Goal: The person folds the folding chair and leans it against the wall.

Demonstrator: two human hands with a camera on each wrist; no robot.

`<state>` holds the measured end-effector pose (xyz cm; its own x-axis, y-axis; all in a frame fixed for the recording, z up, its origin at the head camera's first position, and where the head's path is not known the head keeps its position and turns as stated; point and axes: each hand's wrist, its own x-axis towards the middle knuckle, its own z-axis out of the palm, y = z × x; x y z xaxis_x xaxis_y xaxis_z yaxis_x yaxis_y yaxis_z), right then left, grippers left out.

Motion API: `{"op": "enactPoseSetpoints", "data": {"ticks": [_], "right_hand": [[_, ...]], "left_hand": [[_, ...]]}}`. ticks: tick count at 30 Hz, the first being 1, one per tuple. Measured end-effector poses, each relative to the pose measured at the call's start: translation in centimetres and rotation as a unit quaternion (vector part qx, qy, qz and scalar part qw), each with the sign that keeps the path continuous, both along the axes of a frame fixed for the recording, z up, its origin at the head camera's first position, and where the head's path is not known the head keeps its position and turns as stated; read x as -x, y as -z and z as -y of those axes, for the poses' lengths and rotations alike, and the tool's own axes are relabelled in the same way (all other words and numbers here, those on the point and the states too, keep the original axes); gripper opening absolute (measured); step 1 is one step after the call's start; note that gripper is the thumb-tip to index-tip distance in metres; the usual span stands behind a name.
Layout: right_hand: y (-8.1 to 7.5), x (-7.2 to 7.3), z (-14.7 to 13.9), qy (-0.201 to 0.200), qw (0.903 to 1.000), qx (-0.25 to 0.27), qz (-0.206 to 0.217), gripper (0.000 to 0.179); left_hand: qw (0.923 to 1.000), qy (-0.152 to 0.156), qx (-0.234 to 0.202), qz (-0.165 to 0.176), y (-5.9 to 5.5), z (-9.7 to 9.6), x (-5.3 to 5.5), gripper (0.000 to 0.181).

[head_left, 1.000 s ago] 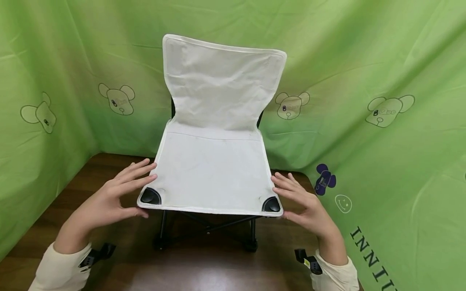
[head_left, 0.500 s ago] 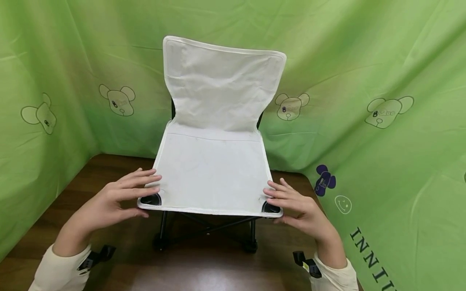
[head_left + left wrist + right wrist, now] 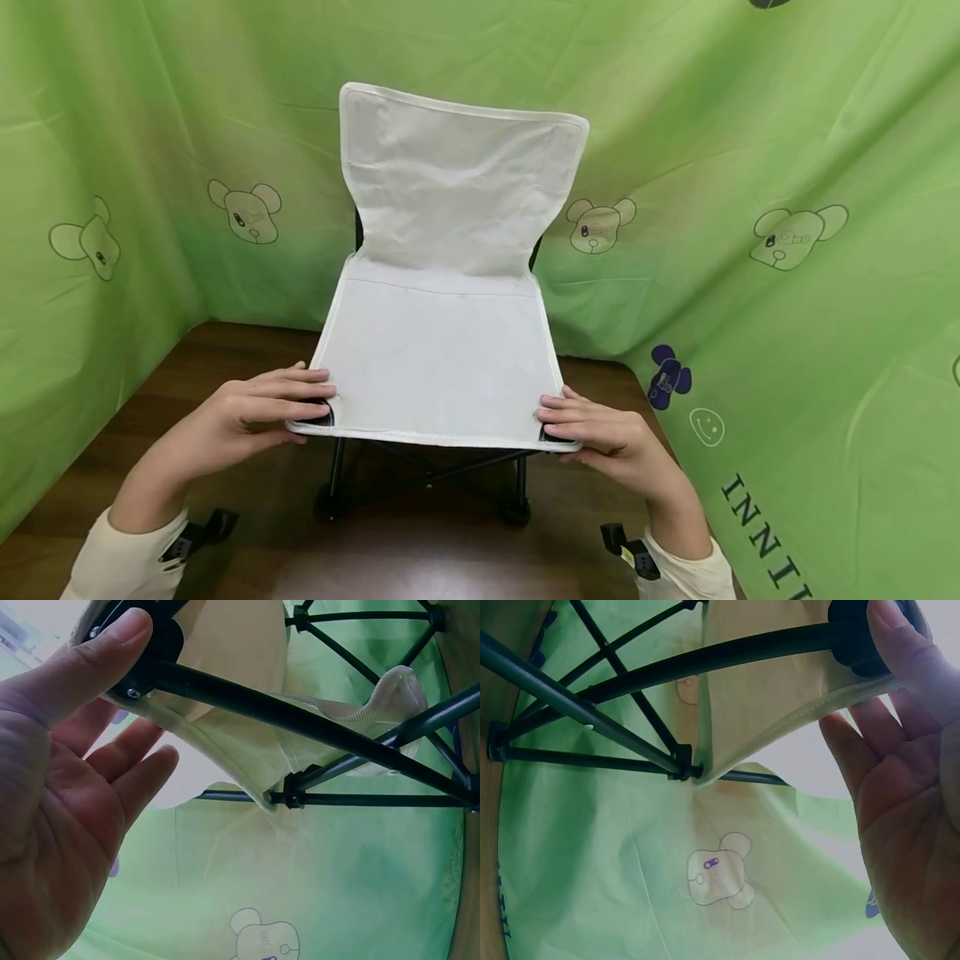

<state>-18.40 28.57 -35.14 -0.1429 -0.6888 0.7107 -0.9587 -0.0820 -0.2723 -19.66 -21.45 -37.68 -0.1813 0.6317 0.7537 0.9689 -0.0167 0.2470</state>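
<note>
A white folding chair (image 3: 442,358) with a fabric seat and backrest stands unfolded, its seat front facing me. My left hand (image 3: 243,417) holds the front left corner, fingers over the top and thumb beneath. At the front right corner my right hand (image 3: 618,433) grips the same way. The fingers partly cover the black corner patches. In the left wrist view the thumb (image 3: 124,634) lies against the black fitting under the seat. From the right wrist, the other thumb (image 3: 892,619) shows at the matching black joint (image 3: 851,637), above crossed black legs (image 3: 727,656).
The chair stands on a brown wood-look surface (image 3: 420,558). Green curtains (image 3: 750,125) printed with bear heads hang close behind it and along both sides. Each forearm wears a black strapped wrist device (image 3: 198,533).
Both hands have come down and inward onto the front corners, their fingers settling over the black patches and closing on the seat edge. The chair appears slightly lower in the head view.
</note>
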Motion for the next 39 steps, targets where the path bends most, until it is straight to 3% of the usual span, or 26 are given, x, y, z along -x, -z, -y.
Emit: {"op": "enactPoseSetpoints", "data": {"ticks": [18, 23, 39], "right_hand": [[-0.1, -0.1, 0.2, 0.021, 0.9994, 0.01, -0.027, 0.036], [-0.2, -0.1, 0.5, 0.017, 0.9991, 0.02, -0.033, 0.033], [-0.4, -0.5, 1.4, 0.036, 0.9966, 0.054, -0.051, 0.03]], "left_hand": [[0.9985, -0.047, -0.01, -0.025, -0.4, -0.3, -0.5, 0.033], [0.9967, -0.067, -0.016, -0.044, -0.4, -0.3, -0.6, 0.032], [0.9896, -0.085, -0.062, -0.097, -1.0, -1.7, -1.0, 0.031]]}}
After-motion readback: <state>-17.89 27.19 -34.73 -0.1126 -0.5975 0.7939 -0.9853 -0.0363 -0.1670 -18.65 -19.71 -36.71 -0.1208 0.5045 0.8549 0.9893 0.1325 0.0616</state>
